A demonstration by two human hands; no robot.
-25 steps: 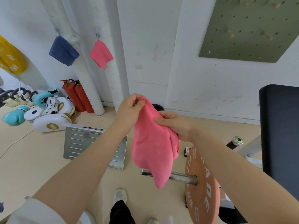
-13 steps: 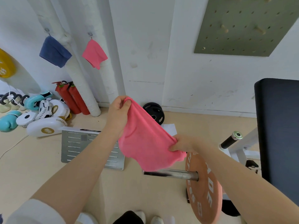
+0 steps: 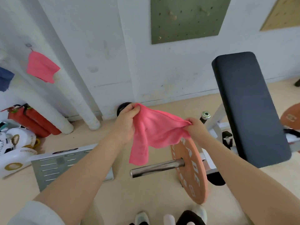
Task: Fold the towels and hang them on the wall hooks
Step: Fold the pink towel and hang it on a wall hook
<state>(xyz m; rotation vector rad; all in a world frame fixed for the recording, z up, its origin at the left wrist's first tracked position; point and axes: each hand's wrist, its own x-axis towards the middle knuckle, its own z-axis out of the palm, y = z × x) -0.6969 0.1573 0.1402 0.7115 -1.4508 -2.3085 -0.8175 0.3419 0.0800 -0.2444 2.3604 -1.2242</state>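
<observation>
1. A blue towel (image 3: pixel 5 78) is hanging at the far left edge, only partly in view.
2. A folded pink towel (image 3: pixel 41 67) is hanging from a wall hook (image 3: pixel 29 45) beside a white pipe (image 3: pixel 48 101).
3. Red cylinders (image 3: pixel 32 121) and white padded gear (image 3: pixel 14 148) are lying on the floor at the lower left, with a grey slotted platform (image 3: pixel 52 168) just beside them.
4. The left hand (image 3: pixel 125 124) is pinching one upper corner of a loose pink towel (image 3: pixel 155 132), fingers curled tight around the cloth.
5. The loose pink towel is being held in the air between both hands, in front of the wall; its top edge is sagging between them and one part is drooping below the left hand.
6. The right hand (image 3: pixel 195 127) is pinching the opposite corner, fingers closed on the fabric, well apart from the left.
7. An orange weight plate (image 3: pixel 193 169) is sitting on a steel bar (image 3: pixel 155 168) below the towel.
8. A green pegboard (image 3: pixel 186 20) is hanging on the wall above.
9. A black padded bench (image 3: pixel 250 104) is standing at the right.
</observation>
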